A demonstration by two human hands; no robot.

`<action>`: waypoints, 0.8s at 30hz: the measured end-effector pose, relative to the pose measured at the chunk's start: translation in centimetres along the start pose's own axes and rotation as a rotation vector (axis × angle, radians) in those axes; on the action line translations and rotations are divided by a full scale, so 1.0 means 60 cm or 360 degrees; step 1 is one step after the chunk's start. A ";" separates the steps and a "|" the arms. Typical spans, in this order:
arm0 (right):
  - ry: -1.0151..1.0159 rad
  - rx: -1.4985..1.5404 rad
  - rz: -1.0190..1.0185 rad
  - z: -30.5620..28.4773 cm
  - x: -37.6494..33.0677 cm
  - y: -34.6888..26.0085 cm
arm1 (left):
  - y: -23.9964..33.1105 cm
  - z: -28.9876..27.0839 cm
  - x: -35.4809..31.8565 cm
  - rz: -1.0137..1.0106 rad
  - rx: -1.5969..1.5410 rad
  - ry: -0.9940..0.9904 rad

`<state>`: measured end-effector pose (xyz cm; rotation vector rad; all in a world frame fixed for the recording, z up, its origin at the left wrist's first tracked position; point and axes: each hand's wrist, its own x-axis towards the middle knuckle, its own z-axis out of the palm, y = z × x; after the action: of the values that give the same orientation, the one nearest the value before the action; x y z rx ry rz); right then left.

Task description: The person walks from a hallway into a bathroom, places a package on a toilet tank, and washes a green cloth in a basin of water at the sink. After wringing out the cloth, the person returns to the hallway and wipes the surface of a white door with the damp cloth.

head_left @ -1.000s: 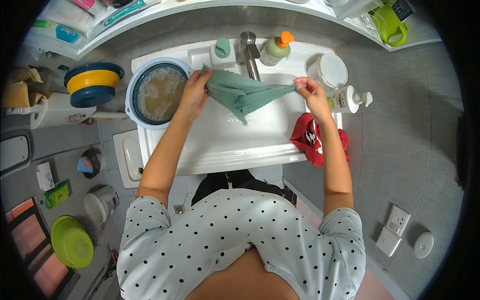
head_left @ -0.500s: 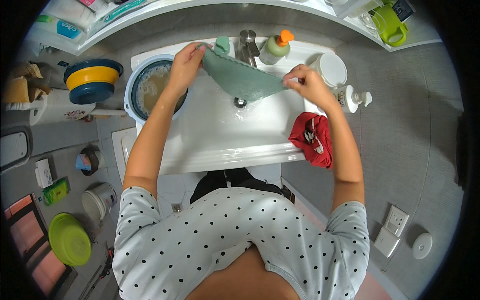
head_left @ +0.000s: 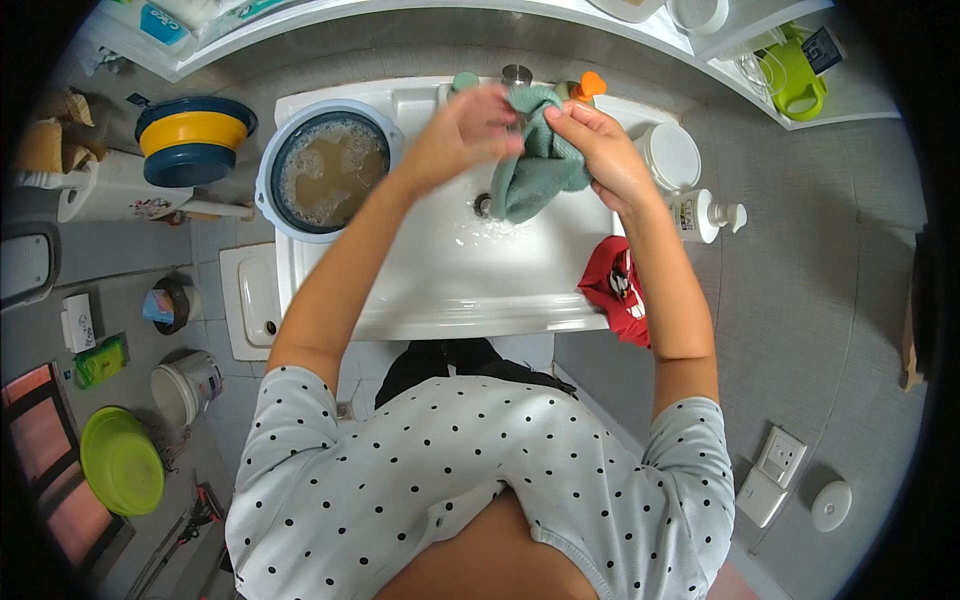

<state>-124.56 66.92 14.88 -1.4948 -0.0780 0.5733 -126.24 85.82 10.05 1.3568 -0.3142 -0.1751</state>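
A wet green cloth (head_left: pixel 545 175) hangs bunched over the white sink (head_left: pixel 440 270), in front of the faucet (head_left: pixel 517 75). My right hand (head_left: pixel 603 150) grips its upper right part between thumb and fingers. On the cloth's other side is my left hand (head_left: pixel 465 135), smeared by motion, so its fingers cannot be made out well. Beneath the cloth lie the drain (head_left: pixel 484 205) and some splashed water. A basin (head_left: pixel 268 175) of cloudy, sudsy water stands at the sink's left. Over the right front rim drapes a red cloth (head_left: pixel 612 285) with a black and white print.
Behind my right hand shows the orange pump top (head_left: pixel 590 86) of a bottle. A white tub (head_left: pixel 670 158) and a white pump bottle (head_left: pixel 700 216) stand on the right. A shelf (head_left: pixel 420 12) runs along the back; folded blue-yellow basins (head_left: pixel 195 142) hang at left.
The green cloth was stretched wide between both hands; now it is gathered into a bunch at my right hand. My left hand has moved right, toward it.
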 end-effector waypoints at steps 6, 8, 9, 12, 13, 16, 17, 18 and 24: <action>0.0036 0.0662 -0.0035 0.029 -0.044 -0.039 | -0.143 0.053 -0.070 -0.0388 0.0419 -0.0198; 0.0179 0.0523 -0.0073 -0.003 -0.051 -0.027 | -0.172 0.034 -0.076 -0.0751 0.0460 -0.0149; 0.0247 0.0327 -0.0075 -0.038 -0.053 0.000 | -0.182 0.019 -0.081 -0.0741 0.0434 -0.0095; 0.0484 -0.1401 0.0550 -0.111 -0.045 0.097 | -0.206 -0.014 -0.089 -0.0696 0.0455 -0.0014; 0.0491 -0.1835 0.0413 -0.131 -0.045 0.190 | -0.211 -0.014 -0.084 -0.0682 0.0499 -0.0077; -0.0026 -0.1171 -0.0203 -0.119 -0.010 0.354 | -0.275 -0.006 -0.067 -0.0487 0.0549 -0.0427; -0.0121 -0.0772 -0.0057 -0.093 0.009 0.385 | -0.288 0.002 -0.062 -0.0548 0.0534 -0.0606; -0.0089 -0.0751 -0.0161 -0.086 0.032 0.447 | -0.297 0.010 -0.051 -0.0594 0.0520 -0.0800; -0.0465 -0.0161 0.0846 -0.034 0.089 0.448 | -0.293 -0.043 -0.056 -0.0959 -0.0054 -0.0306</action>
<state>-127.47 66.44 -12.46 -1.5229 0.0688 1.2304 -127.58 85.59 -7.96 1.3720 -0.0519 -0.8115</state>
